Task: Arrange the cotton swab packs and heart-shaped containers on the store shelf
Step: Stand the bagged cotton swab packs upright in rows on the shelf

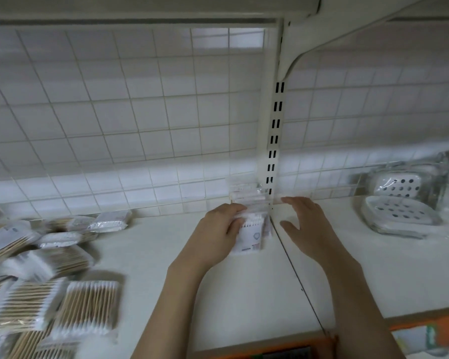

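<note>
Both hands work at the middle of the frame, near the back of the white store shelf point(166, 255). On the left, the left hand point(218, 229) curls its fingers round a standing cotton swab pack point(253, 234), steadying it beside the slotted upright post point(274, 151) and the clear divider point(290, 252) that splits the shelf. More upright packs point(246, 195) seem to stand behind it toward the tiled-looking grid back panel point(114, 125), though blur makes their number hard to tell. Just across the divider, the right hand point(306, 224) is spread wide with straight fingers, holding nothing.

Judging from the layout, the job is in an early stage. One short row has been started against the post, while a loose heap of swab packs point(49, 281) with wooden sticks still lies scattered across the lower left of the frame, some flat, some overlapping. At the right of the frame sit wrapped perforated trays point(399, 216) and a clear container point(441, 172); I cannot tell whether any of these are the heart-shaped containers, so that part looks untouched.
</note>
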### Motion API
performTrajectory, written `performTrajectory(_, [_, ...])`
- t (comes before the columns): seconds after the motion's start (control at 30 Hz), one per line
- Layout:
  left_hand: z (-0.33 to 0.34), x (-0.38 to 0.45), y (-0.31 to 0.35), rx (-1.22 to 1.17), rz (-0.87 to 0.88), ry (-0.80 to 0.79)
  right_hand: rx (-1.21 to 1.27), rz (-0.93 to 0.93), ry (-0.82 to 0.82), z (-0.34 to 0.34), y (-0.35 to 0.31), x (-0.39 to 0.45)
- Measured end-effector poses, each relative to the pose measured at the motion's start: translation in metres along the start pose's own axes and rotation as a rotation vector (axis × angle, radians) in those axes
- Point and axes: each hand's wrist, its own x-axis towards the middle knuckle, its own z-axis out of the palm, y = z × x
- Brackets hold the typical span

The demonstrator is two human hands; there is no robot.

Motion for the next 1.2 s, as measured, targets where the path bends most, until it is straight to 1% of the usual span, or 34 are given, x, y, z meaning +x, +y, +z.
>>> performTrajectory(0.1, [0.017, 0.009, 0.008, 0.021, 0.034, -0.049, -0.002, 0.039, -0.010, -0.004, 0.008, -0.007])
performTrajectory(0.13, [0.023, 0.010, 0.009, 0.077, 0.036, -0.048, 0.002, 0.047, -0.011, -0.005, 0.011, -0.009])
performTrajectory(0.23, [0.033, 0.012, 0.007, 0.361, 0.023, 0.021, 0.013, 0.064, -0.010, -0.006, 0.016, -0.015])
performTrajectory(0.3, [0.034, 0.012, 0.005, 0.427, -0.002, 0.056, 0.018, 0.063, -0.008, -0.006, 0.017, -0.017])
performTrajectory(0.47, [0.037, 0.017, 0.002, 0.419, -0.001, 0.060, 0.031, 0.035, -0.018, -0.003, 0.010, -0.017])
performTrajectory(0.57, [0.038, 0.021, -0.002, 0.363, -0.010, 0.067, 0.033, 0.027, -0.025, -0.001, 0.007, -0.018])
performTrajectory(0.7, [0.040, 0.024, -0.008, 0.374, -0.003, 0.158, 0.034, 0.025, -0.035, 0.001, 0.004, -0.018])
performTrajectory(0.8, [0.042, 0.025, -0.006, 0.377, 0.022, 0.147, 0.031, 0.020, -0.039, 0.002, -0.002, -0.019])
performTrajectory(0.9, [0.040, 0.025, -0.003, 0.352, 0.005, 0.102, 0.023, 0.019, -0.043, 0.002, -0.007, -0.021])
performTrajectory(1.0, [0.034, 0.022, -0.002, 0.379, -0.022, 0.049, 0.002, 0.013, -0.041, 0.002, -0.013, -0.023])
performTrajectory(1.2, [-0.008, -0.003, -0.016, 0.444, -0.086, 0.012, -0.029, 0.019, -0.020, -0.002, -0.025, -0.027])
